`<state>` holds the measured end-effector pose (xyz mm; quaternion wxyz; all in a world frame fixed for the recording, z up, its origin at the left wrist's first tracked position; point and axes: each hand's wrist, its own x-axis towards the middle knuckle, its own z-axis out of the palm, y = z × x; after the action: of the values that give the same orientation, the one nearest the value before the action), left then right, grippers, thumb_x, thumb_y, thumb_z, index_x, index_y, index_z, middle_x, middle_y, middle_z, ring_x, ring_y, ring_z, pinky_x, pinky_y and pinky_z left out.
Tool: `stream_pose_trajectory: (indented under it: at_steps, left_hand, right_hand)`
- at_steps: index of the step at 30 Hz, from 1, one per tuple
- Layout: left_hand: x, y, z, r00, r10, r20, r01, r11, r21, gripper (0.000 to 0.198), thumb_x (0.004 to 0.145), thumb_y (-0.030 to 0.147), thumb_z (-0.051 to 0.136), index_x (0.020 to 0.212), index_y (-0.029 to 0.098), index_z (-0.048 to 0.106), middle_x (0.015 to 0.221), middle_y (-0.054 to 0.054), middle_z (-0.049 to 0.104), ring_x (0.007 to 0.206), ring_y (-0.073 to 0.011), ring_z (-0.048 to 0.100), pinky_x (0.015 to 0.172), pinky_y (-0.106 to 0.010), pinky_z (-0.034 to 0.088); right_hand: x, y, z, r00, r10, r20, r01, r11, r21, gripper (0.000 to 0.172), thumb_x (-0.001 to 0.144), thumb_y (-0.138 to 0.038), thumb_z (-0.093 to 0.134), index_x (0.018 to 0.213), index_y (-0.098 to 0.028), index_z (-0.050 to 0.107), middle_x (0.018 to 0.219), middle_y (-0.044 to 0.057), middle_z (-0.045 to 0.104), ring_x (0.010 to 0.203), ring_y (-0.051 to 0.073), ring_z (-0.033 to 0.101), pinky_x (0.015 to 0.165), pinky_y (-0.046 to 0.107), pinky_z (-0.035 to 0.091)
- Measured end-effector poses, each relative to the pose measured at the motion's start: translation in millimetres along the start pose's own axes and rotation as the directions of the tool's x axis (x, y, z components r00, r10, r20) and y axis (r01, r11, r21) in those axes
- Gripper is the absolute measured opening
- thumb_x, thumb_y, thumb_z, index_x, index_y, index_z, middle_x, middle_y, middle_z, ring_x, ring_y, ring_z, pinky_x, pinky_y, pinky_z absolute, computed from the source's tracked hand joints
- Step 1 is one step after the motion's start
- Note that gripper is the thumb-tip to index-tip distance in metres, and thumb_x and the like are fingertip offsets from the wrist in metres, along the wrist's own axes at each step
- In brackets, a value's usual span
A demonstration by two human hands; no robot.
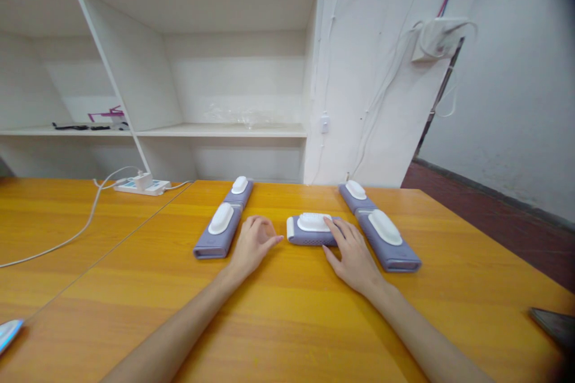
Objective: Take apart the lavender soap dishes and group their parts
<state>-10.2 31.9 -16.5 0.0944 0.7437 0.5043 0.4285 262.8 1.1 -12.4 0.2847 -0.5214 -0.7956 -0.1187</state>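
Observation:
A purple-grey block (311, 239) lies crosswise on the table in front of me, with a white textured oval piece (309, 222) on top and a white band at its left end. My right hand (353, 254) is on its right end, fingers over the top and thumb at the front lower edge. To the left of that block, apart from it, my left hand (255, 243) holds nothing; its fingers are bent and its thumb points right. Beside it runs a left row of similar purple-grey blocks (211, 245). Another such row (398, 257) stands right of my right hand.
The orange wooden table (278, 323) carries a white power strip (144, 185) with a cable at the back left. A dark flat object (554, 323) lies at the right edge, and a blue-edged object (9, 334) at the left. White shelves (220, 130) stand behind.

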Motion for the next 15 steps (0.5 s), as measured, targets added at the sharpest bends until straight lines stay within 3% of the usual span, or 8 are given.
stream_pose_trajectory:
  at_steps: [5, 10, 15]
  left_hand:
    - [0.2, -3.8, 2.7, 1.000, 0.015, 0.018, -0.017, 0.996, 0.093, 0.027, 0.083, 0.042, 0.058, 0.096, 0.019, 0.055, 0.105, -0.008, 0.060, 0.116, -0.0281, 0.048, 0.103, -0.049, 0.032]
    - [-2.3, -7.0, 7.0, 1.000, 0.018, -0.017, -0.014, 0.972, 0.236, 0.034, 0.087, 0.028, 0.046, 0.120, 0.017, 0.045, 0.130, -0.015, 0.048, 0.131, -0.0293, 0.033, 0.106, -0.054, 0.026]
    - [-5.7, 1.5, 6.9, 0.998, 0.054, 0.017, -0.056, 0.949, 0.309, 0.038, 0.087, 0.026, 0.044, 0.125, 0.018, 0.043, 0.137, -0.016, 0.041, 0.134, -0.0304, 0.028, 0.107, -0.060, 0.019]
  right_hand:
    - [0.2, 2.9, 3.4, 1.000, -0.020, -0.011, 0.021, 0.999, 0.050, 0.052, 0.086, -0.030, 0.049, 0.134, -0.016, 0.035, 0.133, 0.013, 0.047, 0.129, 0.029, 0.035, 0.110, 0.054, 0.022]
    - [-0.4, 7.2, 6.1, 0.999, -0.017, -0.036, 0.021, 0.994, 0.107, 0.047, 0.086, -0.034, 0.051, 0.127, -0.015, 0.038, 0.131, 0.015, 0.049, 0.130, 0.028, 0.036, 0.110, 0.056, 0.022]
    - [-0.2, 7.5, 6.4, 1.000, -0.023, -0.021, 0.026, 0.992, 0.127, 0.045, 0.086, -0.032, 0.051, 0.126, -0.017, 0.039, 0.131, 0.014, 0.050, 0.131, 0.028, 0.035, 0.109, 0.055, 0.025]
